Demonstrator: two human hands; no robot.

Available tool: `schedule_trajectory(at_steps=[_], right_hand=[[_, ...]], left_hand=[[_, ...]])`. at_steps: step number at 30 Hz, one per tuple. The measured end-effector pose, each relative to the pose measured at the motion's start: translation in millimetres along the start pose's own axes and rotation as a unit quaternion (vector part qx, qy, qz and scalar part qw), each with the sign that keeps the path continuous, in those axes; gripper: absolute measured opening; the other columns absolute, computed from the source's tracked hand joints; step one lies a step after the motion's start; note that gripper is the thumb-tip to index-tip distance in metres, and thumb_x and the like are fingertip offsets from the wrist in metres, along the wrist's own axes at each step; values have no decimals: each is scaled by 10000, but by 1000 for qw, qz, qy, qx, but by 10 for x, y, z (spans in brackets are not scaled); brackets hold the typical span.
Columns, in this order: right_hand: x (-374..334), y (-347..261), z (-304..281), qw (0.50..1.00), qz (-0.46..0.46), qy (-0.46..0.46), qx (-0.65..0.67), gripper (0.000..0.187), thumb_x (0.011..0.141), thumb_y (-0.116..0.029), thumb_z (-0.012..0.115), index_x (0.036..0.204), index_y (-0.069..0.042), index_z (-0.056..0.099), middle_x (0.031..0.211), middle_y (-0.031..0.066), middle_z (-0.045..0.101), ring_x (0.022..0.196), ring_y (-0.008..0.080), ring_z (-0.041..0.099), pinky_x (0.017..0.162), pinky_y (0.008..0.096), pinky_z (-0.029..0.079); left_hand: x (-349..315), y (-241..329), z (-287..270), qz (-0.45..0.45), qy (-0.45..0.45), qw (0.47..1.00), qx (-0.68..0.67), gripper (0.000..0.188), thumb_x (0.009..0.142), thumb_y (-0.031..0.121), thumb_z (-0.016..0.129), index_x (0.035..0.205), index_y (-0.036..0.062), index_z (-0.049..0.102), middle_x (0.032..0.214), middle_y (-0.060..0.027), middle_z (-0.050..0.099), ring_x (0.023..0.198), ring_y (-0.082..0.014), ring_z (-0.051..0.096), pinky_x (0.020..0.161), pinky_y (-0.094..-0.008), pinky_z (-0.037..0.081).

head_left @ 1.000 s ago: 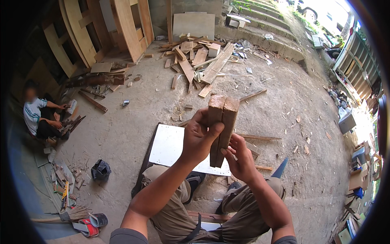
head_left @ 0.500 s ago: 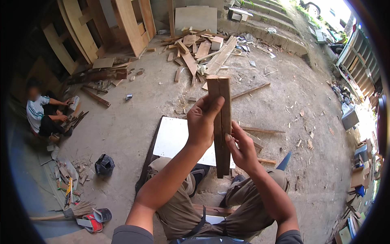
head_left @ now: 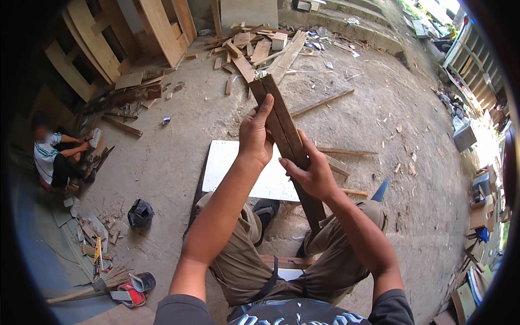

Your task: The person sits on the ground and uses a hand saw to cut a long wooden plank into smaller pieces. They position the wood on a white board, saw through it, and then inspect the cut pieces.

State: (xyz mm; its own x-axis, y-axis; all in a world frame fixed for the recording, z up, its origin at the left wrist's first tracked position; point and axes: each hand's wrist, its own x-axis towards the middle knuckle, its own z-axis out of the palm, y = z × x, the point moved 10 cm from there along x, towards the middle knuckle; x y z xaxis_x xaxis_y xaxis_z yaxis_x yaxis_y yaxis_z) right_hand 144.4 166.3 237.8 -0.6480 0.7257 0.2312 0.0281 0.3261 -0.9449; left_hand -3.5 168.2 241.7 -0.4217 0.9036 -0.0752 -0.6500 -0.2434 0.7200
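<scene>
Two long dark brown wooden strips [head_left: 285, 130] lie side by side in my grip, with a narrow seam running along their length. They slant from upper left to lower right above my lap. My left hand [head_left: 255, 134] is closed around the upper part from the left, its thumb along the face. Farther down, my right hand [head_left: 315, 172] holds the strips from the right, with its thumb reaching across them. Beneath the strips, a white board [head_left: 225, 167] lies on the ground in front of my knees.
A heap of scrap wood [head_left: 260, 50] lies ahead, below concrete steps [head_left: 346, 21]. At left a person [head_left: 51, 154] sits holding something small. Nearby are a black bag [head_left: 141, 214], a broom [head_left: 111, 279] and a yellow-handled saw [head_left: 98, 254]. A blue pointed piece [head_left: 381, 190] stands by my right knee.
The strips have tilted: their upper end swung left and their lower end moved right. Both hands have shifted up and left with them, still holding on.
</scene>
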Motion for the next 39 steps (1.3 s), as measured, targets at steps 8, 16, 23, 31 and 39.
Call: schedule_trajectory(at_steps=[8,16,23,31,39], right_hand=[[-19,-60,56,992,6,-117,-41,756,974,-264,649,1548,10,241,1110,219,656,958,240,668,856,384,537],[65,34,-971,999,11,-19,31,851,1001,-640,321,1550,-1,205,1468,268,437,1365,377,443,1131,495,387],[-328,-257,-455,900,-72,-67,-425,1120,708,-577,829,1516,-22,287,1451,249,452,1358,397,435,1140,512,364],[-589,258,-460,921,-24,-50,-385,635,756,-233,798,1270,6,511,1201,218,607,1101,389,618,904,458,517],[-955,117,-766,898,-136,2,-419,510,741,-88,774,1174,23,529,1015,184,620,931,366,665,820,435,555]], left_hand=[[61,-160,-59,-12,62,997,33,212,780,193,749,918,86,629,748,-66,646,652,-199,654,690,-346,566],[433,688,-851,152,155,975,-55,171,778,174,722,785,76,582,721,-58,602,661,-197,622,709,-353,571],[240,737,-890,164,168,969,-79,138,805,156,685,793,84,567,731,-40,594,680,-178,599,743,-369,555],[-139,374,-624,163,91,976,-108,144,829,162,668,868,107,541,808,1,565,767,-145,573,834,-321,506],[-310,-81,-732,142,71,986,-51,477,861,354,733,1190,77,528,1110,-65,604,1045,-215,608,1000,-404,459]])
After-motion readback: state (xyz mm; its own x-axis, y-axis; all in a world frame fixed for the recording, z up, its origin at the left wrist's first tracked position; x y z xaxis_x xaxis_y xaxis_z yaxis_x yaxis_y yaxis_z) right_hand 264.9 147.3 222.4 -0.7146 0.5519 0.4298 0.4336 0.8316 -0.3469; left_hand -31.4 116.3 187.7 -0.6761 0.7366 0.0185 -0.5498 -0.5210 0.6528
